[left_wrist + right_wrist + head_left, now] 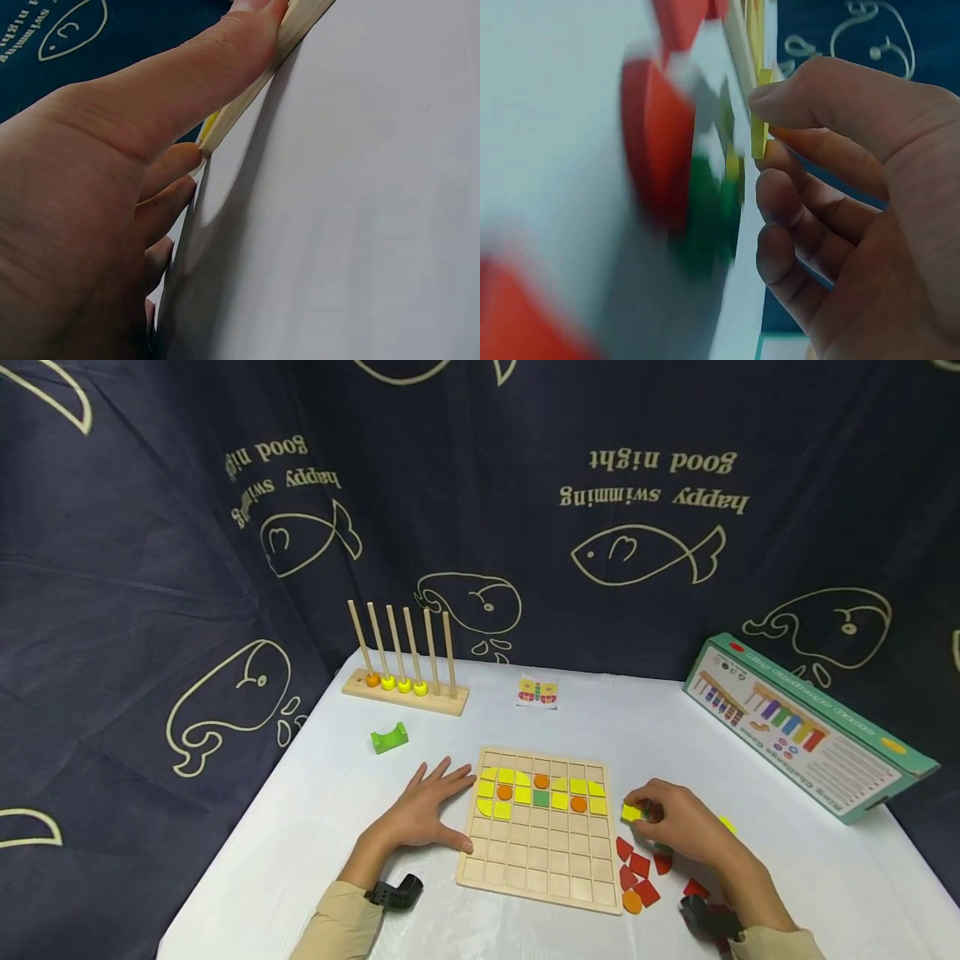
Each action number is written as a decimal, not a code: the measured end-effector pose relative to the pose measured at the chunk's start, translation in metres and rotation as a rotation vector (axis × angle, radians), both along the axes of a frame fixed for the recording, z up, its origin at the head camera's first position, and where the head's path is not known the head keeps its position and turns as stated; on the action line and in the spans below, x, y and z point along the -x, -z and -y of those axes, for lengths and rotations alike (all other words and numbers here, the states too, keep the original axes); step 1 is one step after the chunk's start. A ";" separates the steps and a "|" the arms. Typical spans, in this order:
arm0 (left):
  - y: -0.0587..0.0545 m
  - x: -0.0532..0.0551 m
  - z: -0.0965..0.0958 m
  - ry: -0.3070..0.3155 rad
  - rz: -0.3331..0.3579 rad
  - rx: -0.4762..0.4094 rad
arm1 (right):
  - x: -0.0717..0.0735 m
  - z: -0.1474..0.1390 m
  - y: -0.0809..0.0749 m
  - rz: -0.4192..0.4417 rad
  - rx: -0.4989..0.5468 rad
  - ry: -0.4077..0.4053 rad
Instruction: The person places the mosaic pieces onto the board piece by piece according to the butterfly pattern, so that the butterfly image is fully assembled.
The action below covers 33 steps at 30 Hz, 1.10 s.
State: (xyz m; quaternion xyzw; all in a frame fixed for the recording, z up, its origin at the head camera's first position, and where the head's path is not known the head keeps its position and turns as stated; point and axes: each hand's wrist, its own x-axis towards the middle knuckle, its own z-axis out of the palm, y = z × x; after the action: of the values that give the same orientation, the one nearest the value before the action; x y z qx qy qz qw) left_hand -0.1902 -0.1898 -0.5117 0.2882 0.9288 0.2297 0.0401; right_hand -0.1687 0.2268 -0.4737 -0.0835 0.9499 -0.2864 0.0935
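A wooden grid board (517, 856) lies on the white table, its upper rows partly filled with yellow tiles, orange discs and one green square (541, 798). My left hand (422, 814) spreads its fingers at the board's left side, and the thumb (225, 67) presses on the rim. Just off the right edge, my right hand (678, 818) pinches a yellow tile (760, 131) between thumb and index finger. Red tiles (640, 865) and an orange disc (632, 902) lie loose below that hand. Green pieces (705, 210) show blurred in the right wrist view.
Behind the board lies a small butterfly picture card (537, 691). A peg stand (450, 703) with an orange ring and several yellow ones is at back left, a green arched block (389, 738) before it. A long game box (802, 727) stands at the right.
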 end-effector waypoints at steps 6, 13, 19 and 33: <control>0.003 0.000 0.000 -0.004 0.016 -0.004 | 0.007 0.032 0.001 -0.083 0.015 -0.160; 0.003 0.000 0.001 -0.007 0.011 -0.001 | 0.009 0.063 -0.002 -0.194 0.029 -0.284; 0.002 0.000 0.001 0.001 0.001 -0.007 | 0.010 0.085 -0.002 -0.270 0.027 -0.350; 0.001 0.000 0.001 0.000 0.009 0.007 | 0.014 0.124 0.001 -0.314 -0.024 -0.431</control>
State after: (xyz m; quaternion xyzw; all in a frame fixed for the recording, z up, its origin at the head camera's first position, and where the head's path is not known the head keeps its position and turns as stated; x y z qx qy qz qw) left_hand -0.1907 -0.1905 -0.5125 0.2873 0.9293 0.2275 0.0452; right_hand -0.1826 0.1025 -0.4745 -0.3261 0.9163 -0.2324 0.0047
